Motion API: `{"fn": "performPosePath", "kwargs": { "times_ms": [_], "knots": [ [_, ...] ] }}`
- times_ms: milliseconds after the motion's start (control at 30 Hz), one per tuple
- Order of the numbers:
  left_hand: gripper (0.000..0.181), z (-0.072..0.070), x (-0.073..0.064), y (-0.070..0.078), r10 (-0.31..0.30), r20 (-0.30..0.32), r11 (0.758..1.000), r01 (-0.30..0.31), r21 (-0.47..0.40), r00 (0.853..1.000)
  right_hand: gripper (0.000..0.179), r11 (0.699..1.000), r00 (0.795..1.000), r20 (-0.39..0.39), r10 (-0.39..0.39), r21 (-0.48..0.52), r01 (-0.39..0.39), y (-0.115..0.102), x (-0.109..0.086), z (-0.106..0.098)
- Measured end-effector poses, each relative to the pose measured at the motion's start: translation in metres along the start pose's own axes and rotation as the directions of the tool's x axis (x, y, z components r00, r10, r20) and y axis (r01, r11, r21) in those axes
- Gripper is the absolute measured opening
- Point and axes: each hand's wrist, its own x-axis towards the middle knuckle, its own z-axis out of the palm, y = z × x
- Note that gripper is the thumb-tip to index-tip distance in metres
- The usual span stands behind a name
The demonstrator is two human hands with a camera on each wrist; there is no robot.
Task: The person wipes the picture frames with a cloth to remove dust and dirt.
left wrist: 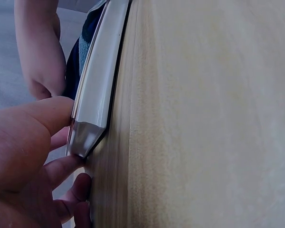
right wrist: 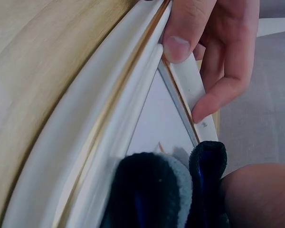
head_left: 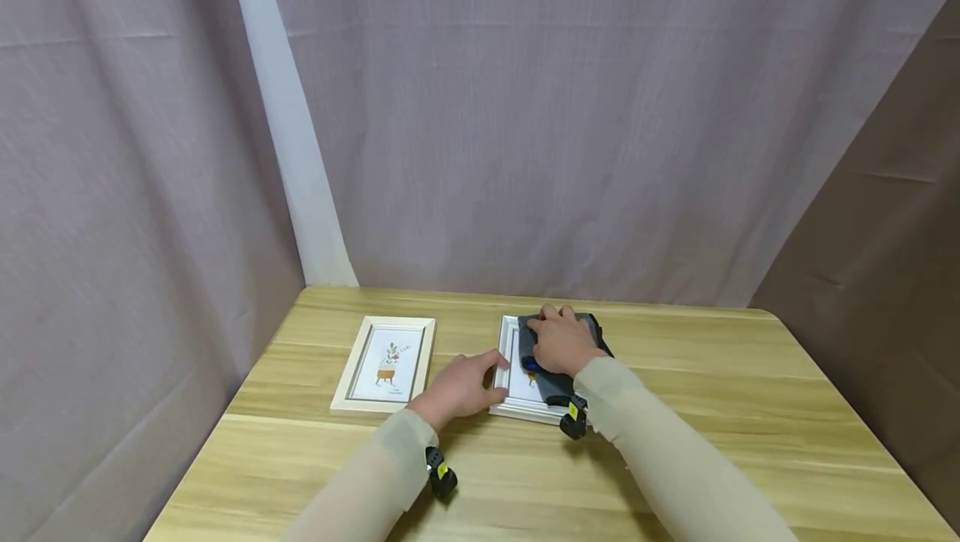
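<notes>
A white picture frame (head_left: 525,412) lies face up on the wooden table, a thin brown line running round its moulding. My left hand (head_left: 461,385) holds its near left corner, thumb on the top and fingers along the side. Over the frame's right part lies a dark grey cloth (head_left: 557,389) with black edges, showing folded and thick in the right wrist view (right wrist: 147,190). Fingers bent over the cloth, my right hand (head_left: 562,343) grips it against the picture's face. Part of the print, with an orange patch, shows left of the cloth; the rest is covered.
A second, cream picture frame (head_left: 345,371) with a potted-plant print lies face up to the left. Grey-mauve curtains (head_left: 525,150) hang behind the wooden table (head_left: 712,392). Black cameras are strapped to both wrists over cream sleeves (head_left: 645,417).
</notes>
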Motion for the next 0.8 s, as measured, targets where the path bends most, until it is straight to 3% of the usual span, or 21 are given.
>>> {"fn": "performPosePath", "kwargs": {
  "times_ms": [433,800],
  "knots": [
    [0.041,-0.008,0.004,-0.004,0.005,0.002,1.0,-0.005,-0.012,1.0,0.052,1.0,1.0,-0.017,-0.007,0.005,0.007,-0.015,0.017,0.001],
    [0.039,-0.01,0.0,-0.011,0.01,0.005,1.0,-0.01,-0.014,1.0,0.053,1.0,0.999,-0.04,0.004,0.004,-0.004,-0.031,0.019,0.005]
  ]
}}
